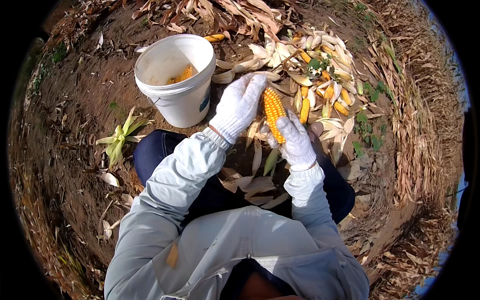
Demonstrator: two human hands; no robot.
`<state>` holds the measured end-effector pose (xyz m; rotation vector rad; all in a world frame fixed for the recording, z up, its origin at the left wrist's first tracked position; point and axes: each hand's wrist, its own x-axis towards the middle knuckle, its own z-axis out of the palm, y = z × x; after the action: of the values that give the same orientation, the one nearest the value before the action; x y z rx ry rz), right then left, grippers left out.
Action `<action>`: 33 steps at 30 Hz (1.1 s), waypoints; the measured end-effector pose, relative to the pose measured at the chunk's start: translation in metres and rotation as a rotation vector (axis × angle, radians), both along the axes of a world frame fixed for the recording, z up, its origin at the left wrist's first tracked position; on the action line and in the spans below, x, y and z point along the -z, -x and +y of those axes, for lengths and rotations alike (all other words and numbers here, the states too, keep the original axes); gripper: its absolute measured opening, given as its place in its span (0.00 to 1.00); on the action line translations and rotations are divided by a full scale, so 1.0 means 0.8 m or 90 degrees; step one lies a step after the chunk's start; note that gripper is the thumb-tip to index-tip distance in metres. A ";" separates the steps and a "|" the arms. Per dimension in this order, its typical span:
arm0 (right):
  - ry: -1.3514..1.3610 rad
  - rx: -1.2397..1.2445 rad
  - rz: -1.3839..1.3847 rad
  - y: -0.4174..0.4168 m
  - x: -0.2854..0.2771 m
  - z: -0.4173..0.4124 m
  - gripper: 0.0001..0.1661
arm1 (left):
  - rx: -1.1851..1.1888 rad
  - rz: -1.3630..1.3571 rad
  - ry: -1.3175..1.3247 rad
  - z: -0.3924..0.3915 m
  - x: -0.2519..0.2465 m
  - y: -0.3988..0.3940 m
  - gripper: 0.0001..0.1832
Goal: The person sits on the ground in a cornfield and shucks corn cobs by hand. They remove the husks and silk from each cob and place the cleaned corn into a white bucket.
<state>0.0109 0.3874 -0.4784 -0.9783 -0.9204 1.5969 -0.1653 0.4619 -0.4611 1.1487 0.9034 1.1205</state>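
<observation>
A husked yellow corn cob [273, 108] stands tilted between my gloved hands. My right hand [293, 137], in a white knit glove, grips its lower end. My left hand [242, 101], gloved alike, is at the cob's upper end; its fingertips are turned away, so whether they hold the cob is hidden. Left of that hand is a white plastic bucket [183, 101] with a few husked cobs [183, 75] inside. Beyond my right hand lies a pile of corn ears [330, 78], some bare yellow, some still in pale husks.
Loose husks [258, 187] lie on the soil between my knees. A green husk [120, 140] lies left of my left knee. Dry corn stalks [408, 123] form a bank at the right, and more [232, 15] lie beyond the bucket. One cob [214, 38] rests behind the bucket.
</observation>
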 end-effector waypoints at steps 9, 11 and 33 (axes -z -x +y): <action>0.202 -0.076 0.502 0.020 -0.005 0.002 0.40 | -0.117 -0.128 0.168 -0.001 -0.014 -0.001 0.21; 0.226 -0.095 0.538 0.016 0.003 0.008 0.40 | -0.076 -0.106 0.209 -0.001 -0.020 0.006 0.23; -0.023 -0.053 0.011 0.129 -0.036 0.158 0.32 | 0.411 0.842 -0.283 0.005 0.022 0.022 0.17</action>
<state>-0.0926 0.5135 -0.4498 -0.9107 -0.9865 1.6499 -0.1831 0.4662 -0.4786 2.4108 1.0940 -0.1291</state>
